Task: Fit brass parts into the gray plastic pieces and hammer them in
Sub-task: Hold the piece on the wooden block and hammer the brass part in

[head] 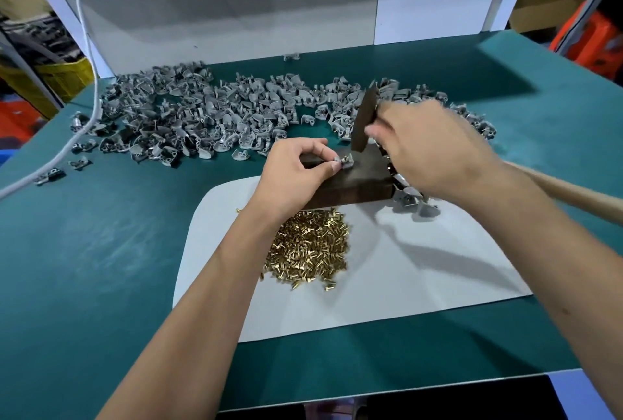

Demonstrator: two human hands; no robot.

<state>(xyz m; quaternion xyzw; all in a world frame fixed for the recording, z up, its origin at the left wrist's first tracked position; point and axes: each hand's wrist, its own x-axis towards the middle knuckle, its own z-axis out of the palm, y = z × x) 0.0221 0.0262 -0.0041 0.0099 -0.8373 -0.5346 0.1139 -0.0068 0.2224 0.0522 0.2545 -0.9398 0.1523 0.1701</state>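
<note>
A wide heap of gray pieces sprawls across the far side of the green table, a white cable trails down at the left, and a pile of brass parts lies on a white sheet just in front of a dark block, with a few more gray pieces against the block's right end. The left hand pinches a small gray piece on top of the block, thumb and forefinger closed on it, a glint of metal showing in it. The right hand, blurred, is wrapped around a hammer near its dark head, which stands just above the piece, and it hides part of the heap behind.
</note>
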